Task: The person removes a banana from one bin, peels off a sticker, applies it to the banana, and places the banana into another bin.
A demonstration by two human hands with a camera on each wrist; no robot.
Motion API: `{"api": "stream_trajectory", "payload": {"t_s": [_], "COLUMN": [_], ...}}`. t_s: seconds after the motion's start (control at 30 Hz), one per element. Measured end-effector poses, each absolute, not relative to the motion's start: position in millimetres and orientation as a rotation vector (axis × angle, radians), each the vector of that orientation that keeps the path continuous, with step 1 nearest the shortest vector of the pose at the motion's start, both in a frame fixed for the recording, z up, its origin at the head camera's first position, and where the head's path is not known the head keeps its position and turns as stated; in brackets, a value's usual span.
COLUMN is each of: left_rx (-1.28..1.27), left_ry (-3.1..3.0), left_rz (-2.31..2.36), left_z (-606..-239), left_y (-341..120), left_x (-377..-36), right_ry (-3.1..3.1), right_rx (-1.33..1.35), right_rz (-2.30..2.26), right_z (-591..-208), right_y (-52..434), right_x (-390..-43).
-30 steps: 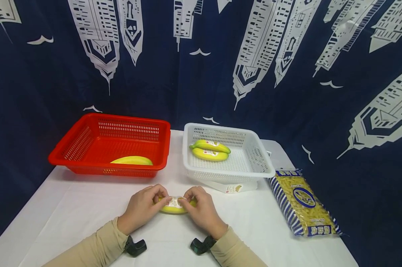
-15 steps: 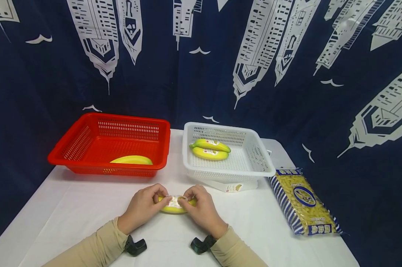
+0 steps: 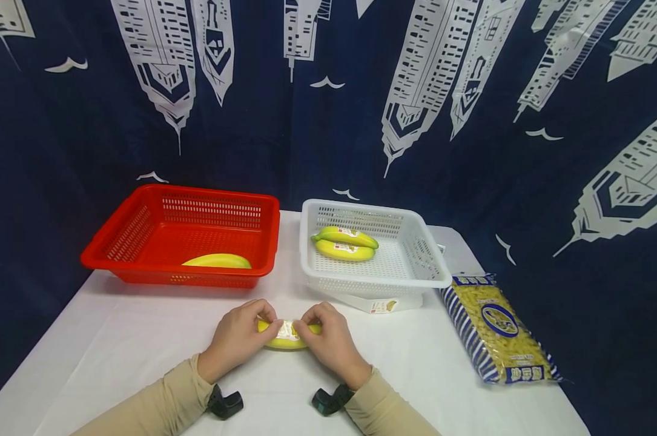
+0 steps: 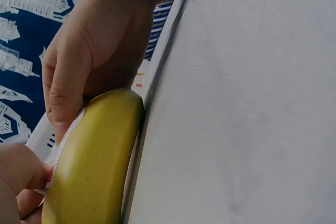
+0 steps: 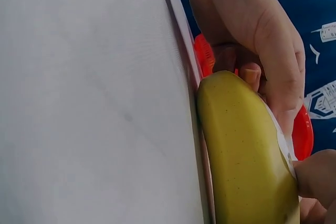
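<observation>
On the white table near me lies a yellow banana [image 3: 286, 344], crosswise, with a white printed sticker [image 3: 287, 329] on its upper side. My left hand [image 3: 241, 333] grips its left part, the thumb pressing the sticker's left end. From the other side my right hand [image 3: 330, 342] holds the right part, thumb on the sticker's right end. The left wrist view shows the banana [image 4: 94, 156] from close by, the sticker [image 4: 67, 136] along its edge. In the right wrist view, the thumb of the right hand [image 5: 317, 177] touches the sticker. Fingertips behind the banana are partly hidden.
A red basket [image 3: 181, 275] at the back left contains a banana [image 3: 219, 261]. To its right, a white basket [image 3: 372, 282] holds two stickered bananas [image 3: 346, 243]. A strip of stickers [image 3: 382, 306] lies under its front. A pasta bag [image 3: 499, 327] lies at the right edge.
The sticker's ends, raised between fingers and thumbs earlier, now lie lower on the banana under both thumbs. The hands have barely shifted; the baskets and bag stay put.
</observation>
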State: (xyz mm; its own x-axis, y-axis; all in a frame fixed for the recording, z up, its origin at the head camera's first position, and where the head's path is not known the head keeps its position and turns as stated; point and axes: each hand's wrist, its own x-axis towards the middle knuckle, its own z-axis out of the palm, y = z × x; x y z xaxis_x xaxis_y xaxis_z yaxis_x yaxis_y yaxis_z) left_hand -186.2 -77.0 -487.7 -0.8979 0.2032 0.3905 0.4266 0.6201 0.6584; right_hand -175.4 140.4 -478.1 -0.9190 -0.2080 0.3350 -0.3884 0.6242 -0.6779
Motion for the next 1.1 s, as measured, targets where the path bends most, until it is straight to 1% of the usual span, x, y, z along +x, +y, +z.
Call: {"api": "stream_trajectory", "payload": {"t_s": [0.27,0.43,0.53,0.77,0.9,1.1], "left_rx": [-0.44,-0.444,-0.482,-0.656,-0.646,-0.534], "left_ry": [-2.623,-2.636,-2.612,-2.42,-2.443,-2.554], "left_rz": [-1.087,-1.098,-1.045,-0.801,-0.911,-1.135], "left_z": [-487.3,-487.0,-487.7,-489.6,-491.3,-495.2], "left_y": [-75.2,-75.8,-76.9,-76.4,-74.5,-72.2], "left_x": [-184.8,-185.0,-185.1,-188.0,-190.2,-190.7], "right_ry": [-2.621,-2.618,-2.611,-2.599,-2.615,-2.613], "right_rx": [0.486,0.506,0.52,0.546,0.518,0.472], "right_rz": [1.192,1.24,1.264,1.272,1.296,1.332], "right_z": [-480.4,-482.7,-484.1,-484.4,-482.7,-482.6], "right_y": [139.9,140.9,141.6,143.0,142.7,140.2], "right_x": [-176.6,-176.9,-176.8,-176.6,-176.8,-175.9]}}
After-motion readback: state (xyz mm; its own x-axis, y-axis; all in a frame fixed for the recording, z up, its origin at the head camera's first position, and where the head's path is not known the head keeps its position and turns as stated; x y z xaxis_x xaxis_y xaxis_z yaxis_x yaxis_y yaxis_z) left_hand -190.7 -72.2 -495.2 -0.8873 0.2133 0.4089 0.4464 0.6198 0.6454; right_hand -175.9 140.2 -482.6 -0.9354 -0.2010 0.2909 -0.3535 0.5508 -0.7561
